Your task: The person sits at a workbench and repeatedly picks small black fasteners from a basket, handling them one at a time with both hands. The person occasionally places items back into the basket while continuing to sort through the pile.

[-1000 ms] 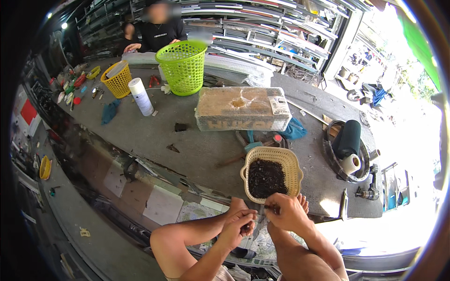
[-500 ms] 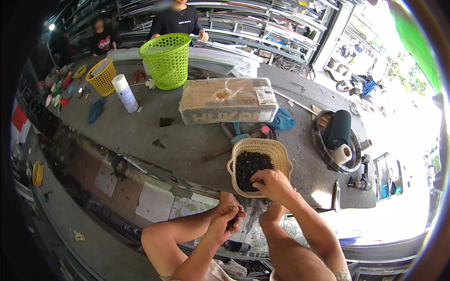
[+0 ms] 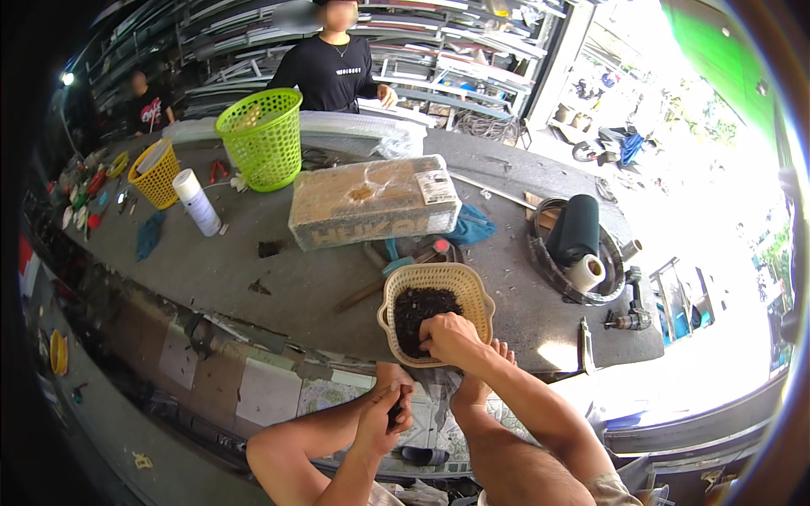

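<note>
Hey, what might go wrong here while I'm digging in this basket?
The basket sits close to the bench edge, so your right hand pressing into the dark parts might tip it off. The small dark piece in your left hand is over open space and could drop to the floor.

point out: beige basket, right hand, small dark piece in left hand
beige basket [image 3: 475, 283]: head view, bare far-right rim.
right hand [image 3: 450, 337]: head view, back of hand, inside the basket.
small dark piece [image 3: 394, 412]: head view, part showing between left-hand fingers.
</note>
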